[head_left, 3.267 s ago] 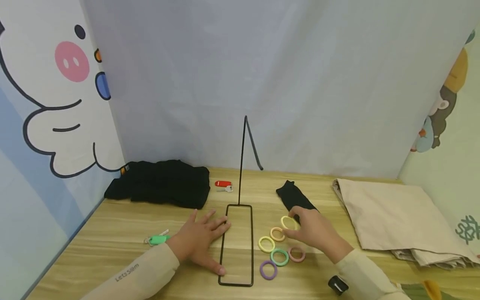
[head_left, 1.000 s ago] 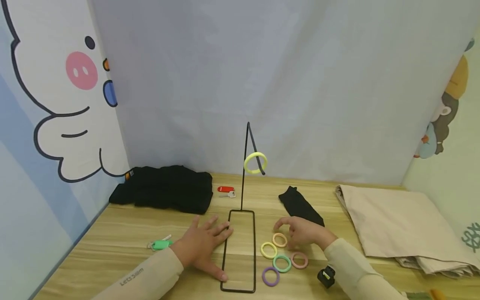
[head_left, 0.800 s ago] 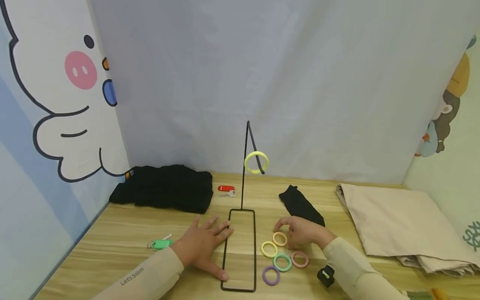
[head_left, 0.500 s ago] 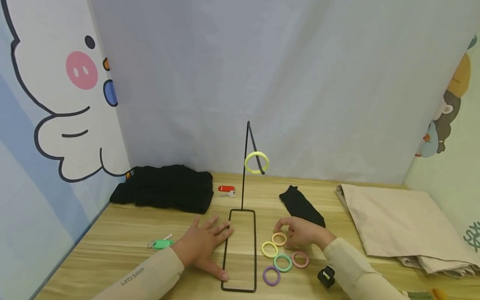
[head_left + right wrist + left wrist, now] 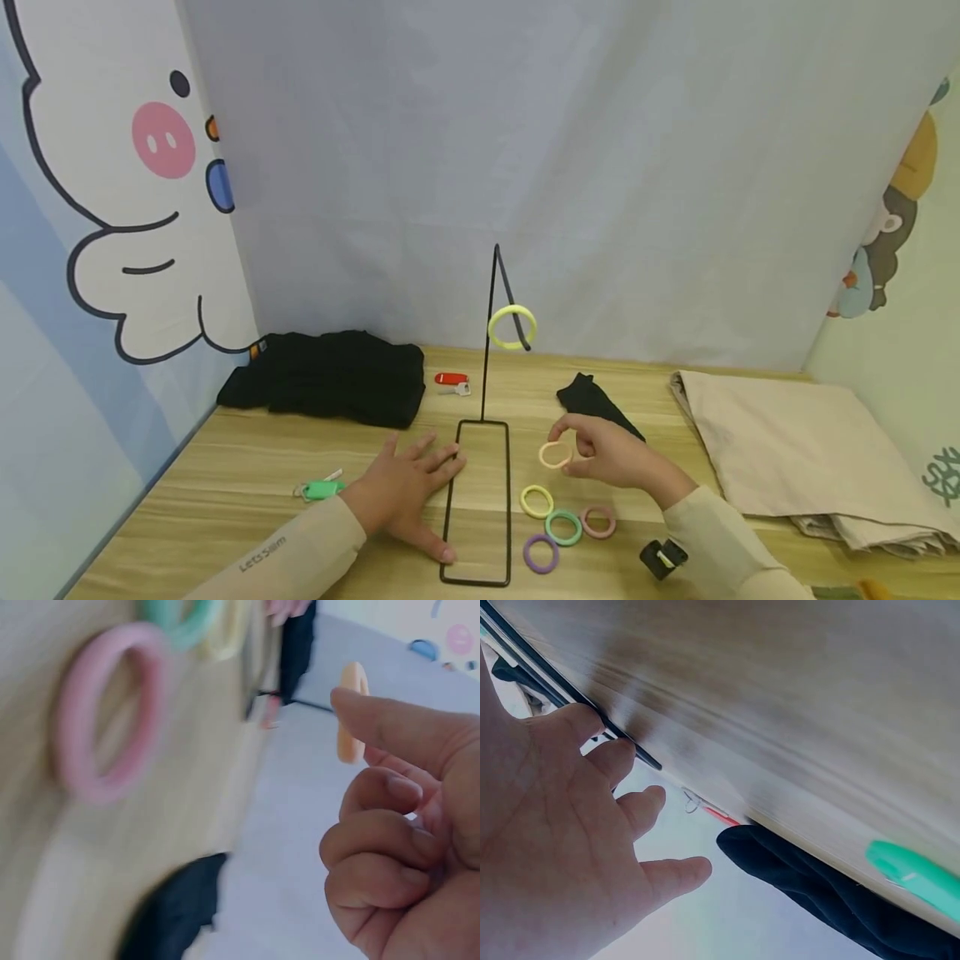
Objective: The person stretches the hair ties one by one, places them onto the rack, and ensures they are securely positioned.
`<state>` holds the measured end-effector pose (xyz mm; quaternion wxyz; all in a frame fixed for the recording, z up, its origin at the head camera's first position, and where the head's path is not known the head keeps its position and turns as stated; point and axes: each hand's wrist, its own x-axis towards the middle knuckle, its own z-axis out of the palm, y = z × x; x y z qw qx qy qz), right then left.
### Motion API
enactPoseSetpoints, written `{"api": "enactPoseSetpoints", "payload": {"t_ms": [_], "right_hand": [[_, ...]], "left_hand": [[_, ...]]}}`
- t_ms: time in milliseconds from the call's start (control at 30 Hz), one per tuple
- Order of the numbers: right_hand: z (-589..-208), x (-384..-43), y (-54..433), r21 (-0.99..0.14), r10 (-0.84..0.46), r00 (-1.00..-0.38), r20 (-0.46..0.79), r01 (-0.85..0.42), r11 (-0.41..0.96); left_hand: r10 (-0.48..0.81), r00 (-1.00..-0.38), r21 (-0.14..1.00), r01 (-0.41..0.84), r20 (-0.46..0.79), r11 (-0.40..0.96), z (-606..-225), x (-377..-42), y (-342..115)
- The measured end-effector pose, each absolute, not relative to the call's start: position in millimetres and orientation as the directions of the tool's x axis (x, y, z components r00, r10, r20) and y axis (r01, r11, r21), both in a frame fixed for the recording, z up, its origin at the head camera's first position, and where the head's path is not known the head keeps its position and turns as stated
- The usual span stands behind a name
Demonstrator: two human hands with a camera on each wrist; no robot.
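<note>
My left hand [image 5: 405, 492] lies spread on the wooden table, its fingertips and thumb over the left side of a black wire stand's rectangular base [image 5: 508, 500]. A pale orange ring [image 5: 347, 746] is pinched between the thumb and index finger of my right hand [image 5: 615, 450], tilted above the table; the other fingers curl in. On the stand's sloping arm [image 5: 506, 279] hangs a yellow ring [image 5: 492, 335]. Right of the base lie a second yellow ring [image 5: 524, 500], a green ring [image 5: 562, 544], a pink ring [image 5: 75, 727] and a purple ring [image 5: 542, 572].
Dark folded cloth [image 5: 330, 379] lies back left, a beige folded cloth [image 5: 780, 442] at right. A black sock-like piece [image 5: 592, 398] is behind my right hand. Keys with a red tag [image 5: 452, 378] and a green tag [image 5: 322, 490] lie left of the stand.
A yellow ring went from my right hand onto the stand's arm. Since half a second ago, that hand has lifted the orange ring off the table. My left hand stays put.
</note>
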<state>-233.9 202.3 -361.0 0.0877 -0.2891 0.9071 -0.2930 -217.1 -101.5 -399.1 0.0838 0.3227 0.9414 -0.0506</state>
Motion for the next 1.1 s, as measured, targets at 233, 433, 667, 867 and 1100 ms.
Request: {"api": "enactPoseSetpoints", "payload": {"t_ms": [233, 433, 667, 867, 1100], "right_hand": [[-320, -205, 191, -0.538, -0.574, -0.792, 0.206, -0.582, 0.610], [-286, -174, 182, -0.447, -0.584, -0.689, 0.430, -0.724, 0.525], [-256, -153, 172, -0.338, -0.585, -0.482, 0.652, -0.876, 0.345], [-229, -146, 158, -0.292, -0.547, -0.415, 0.727, -0.908, 0.300], [-213, -162, 147, -0.300, -0.488, -0.412, 0.769, -0.908, 0.294]], "left_hand": [[0.598, -0.779, -0.037, 0.614, -0.188, 0.788, -400, -217, -102], [0.596, -0.780, -0.024, 0.611, -0.192, 0.791, -400, -217, -101], [0.589, -0.782, -0.020, 0.605, -0.202, 0.796, -401, -218, -101], [0.590, -0.782, -0.006, 0.603, -0.200, 0.798, -402, -219, -103], [0.588, -0.784, -0.009, 0.601, -0.197, 0.799, -403, -219, -101]]}}
